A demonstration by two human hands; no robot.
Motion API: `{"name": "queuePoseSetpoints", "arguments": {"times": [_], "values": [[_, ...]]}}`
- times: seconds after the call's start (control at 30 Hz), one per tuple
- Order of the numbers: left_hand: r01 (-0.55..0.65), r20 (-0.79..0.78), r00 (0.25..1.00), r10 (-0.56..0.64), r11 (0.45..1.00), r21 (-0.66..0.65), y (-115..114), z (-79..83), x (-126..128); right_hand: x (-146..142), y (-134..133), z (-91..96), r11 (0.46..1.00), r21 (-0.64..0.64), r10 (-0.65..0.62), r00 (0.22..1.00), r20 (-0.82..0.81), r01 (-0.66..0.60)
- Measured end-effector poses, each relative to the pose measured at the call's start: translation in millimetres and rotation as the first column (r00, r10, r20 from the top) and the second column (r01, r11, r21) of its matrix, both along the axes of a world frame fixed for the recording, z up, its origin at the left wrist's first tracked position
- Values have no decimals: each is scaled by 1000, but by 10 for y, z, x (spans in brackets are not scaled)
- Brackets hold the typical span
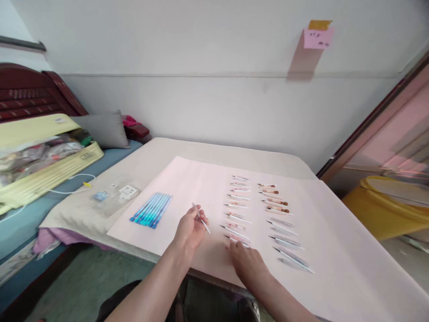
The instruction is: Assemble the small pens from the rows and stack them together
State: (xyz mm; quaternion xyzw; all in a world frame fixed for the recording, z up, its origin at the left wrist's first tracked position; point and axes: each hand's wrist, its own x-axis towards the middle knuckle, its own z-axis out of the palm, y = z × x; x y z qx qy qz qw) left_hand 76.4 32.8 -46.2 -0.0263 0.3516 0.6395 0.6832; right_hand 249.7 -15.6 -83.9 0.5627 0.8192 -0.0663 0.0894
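Holding a straight white rod (203,223) is the left hand (189,227); by slender pen parts (238,226) rests the right hand (246,259) (grip unclear).

Home bedroom, by look: dark red headboard (31,96), grey pillow (105,129), blue-covered bed (115,156).

Bright, soft light — pink note (319,39) shadows wall (201,105) — edges stretched, smeary.

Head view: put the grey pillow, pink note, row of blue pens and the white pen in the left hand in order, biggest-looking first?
1. Grey pillow
2. Row of blue pens
3. Pink note
4. White pen in the left hand
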Motion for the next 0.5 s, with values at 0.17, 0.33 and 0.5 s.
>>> {"name": "queuePoseSetpoints", "arguments": {"times": [0.17, 0.33, 0.5], "values": [[-82, -86, 993, 79, 996, -38, 15, -125, 62, 2, 24, 99, 998, -54, -27, 947, -319, 10], [-129, -127, 984, 123, 991, -40, 38, -245, 143, -44, -8, 244, 990, -136, -55, 824, -564, -27], [-116, -149, 983, 110, 993, -30, -4, -264, 238, -54, -29, 252, 979, -205, -129, 750, -649, -10]]}}
